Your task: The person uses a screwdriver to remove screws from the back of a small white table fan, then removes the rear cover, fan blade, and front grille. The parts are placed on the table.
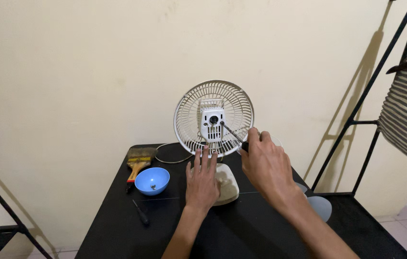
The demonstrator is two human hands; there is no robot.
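black counter (241, 230) against a cream wall, tiled floor at right. left hand (202, 182) lies flat on one fan's (213, 117) base, fingers (205, 160) spread; right hand (265, 165) fingers pinch one screwdriver (232, 133) at the motor. one blue bowl (152, 181), one brush (138, 163).

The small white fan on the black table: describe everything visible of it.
The fan looks like white plastic. It stands upright on the black table, its round rear grille around a boxy motor housing, no blades visible. The left hand lies flat on its base; the right hand holds a screwdriver with its tip at the housing.
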